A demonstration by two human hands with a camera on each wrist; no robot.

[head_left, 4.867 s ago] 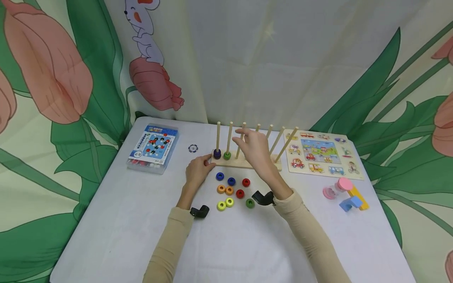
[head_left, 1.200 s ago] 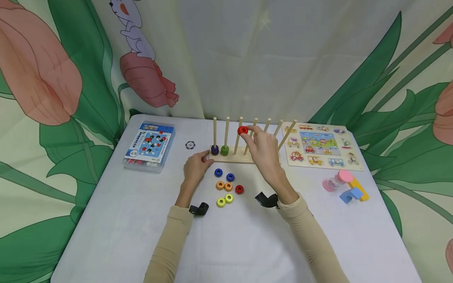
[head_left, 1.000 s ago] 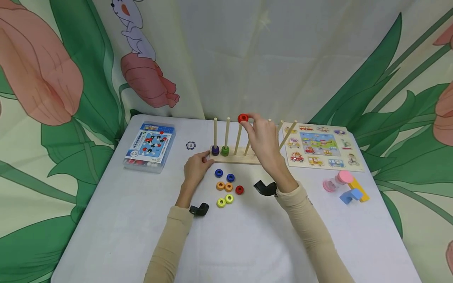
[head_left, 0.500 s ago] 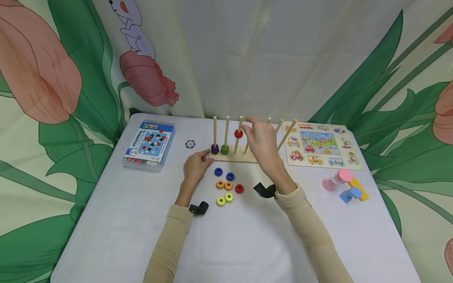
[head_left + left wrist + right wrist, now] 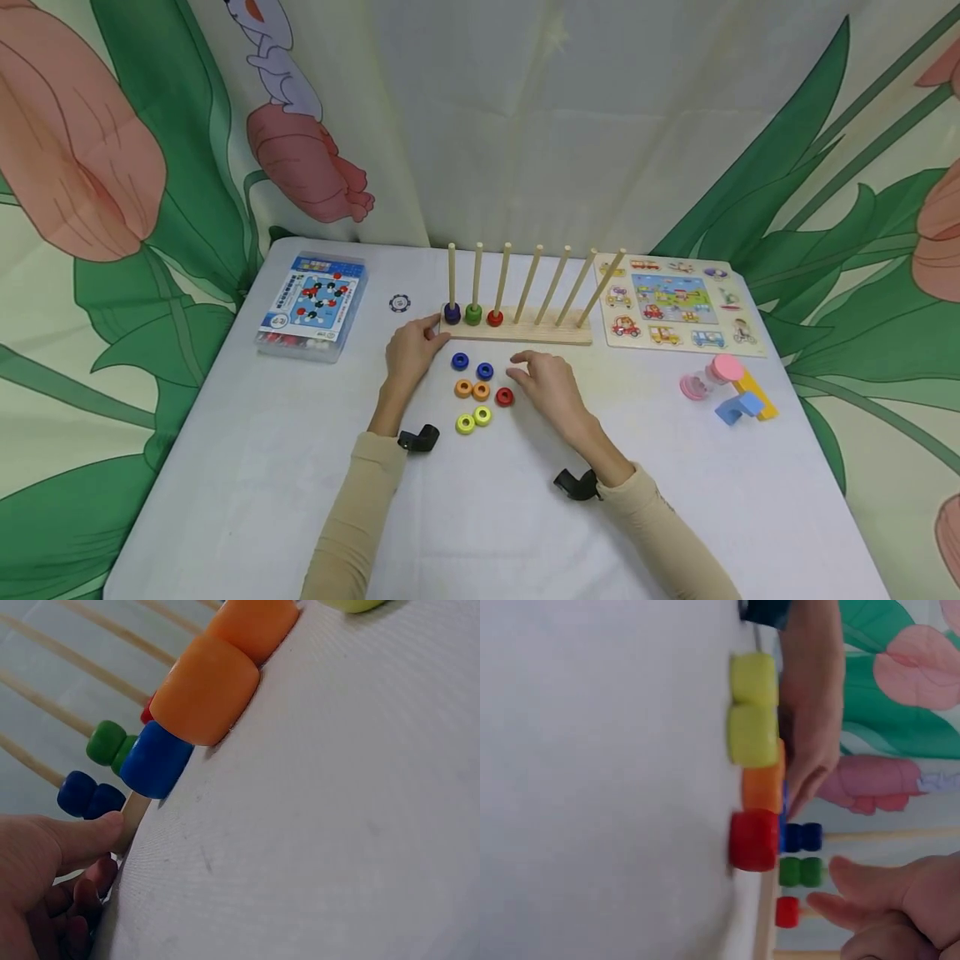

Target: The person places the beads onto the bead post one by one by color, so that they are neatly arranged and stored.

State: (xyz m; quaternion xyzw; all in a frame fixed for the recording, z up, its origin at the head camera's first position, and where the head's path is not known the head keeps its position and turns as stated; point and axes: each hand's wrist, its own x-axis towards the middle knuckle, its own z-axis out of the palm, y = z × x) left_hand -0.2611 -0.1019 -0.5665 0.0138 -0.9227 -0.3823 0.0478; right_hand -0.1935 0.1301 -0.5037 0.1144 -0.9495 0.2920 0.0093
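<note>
A wooden peg rack (image 5: 525, 332) has a row of upright pegs. Dark blue beads (image 5: 452, 313) sit on its first peg, green beads (image 5: 473, 314) on the second, and a red bead (image 5: 495, 318) at the foot of the third. My left hand (image 5: 409, 350) holds the rack's left end, its thumb on the base in the left wrist view. My right hand (image 5: 551, 385) is over the table just right of a loose red bead (image 5: 505, 397), thumb and index finger apart with nothing between them. Loose blue (image 5: 485, 372), orange (image 5: 481, 391) and yellow beads (image 5: 482, 415) lie in front of the rack.
A vehicle picture puzzle board (image 5: 675, 304) lies right of the rack. Nearer on that side are a pink-ended sand timer (image 5: 712, 377), a blue block (image 5: 739, 407) and a yellow block (image 5: 756, 393). At left are a plastic box (image 5: 311, 308) and a round chip (image 5: 400, 303).
A second green bead went onto the second peg. A red bead was carried to the third peg, let go and slid to its base. My right hand came back down; the left stayed.
</note>
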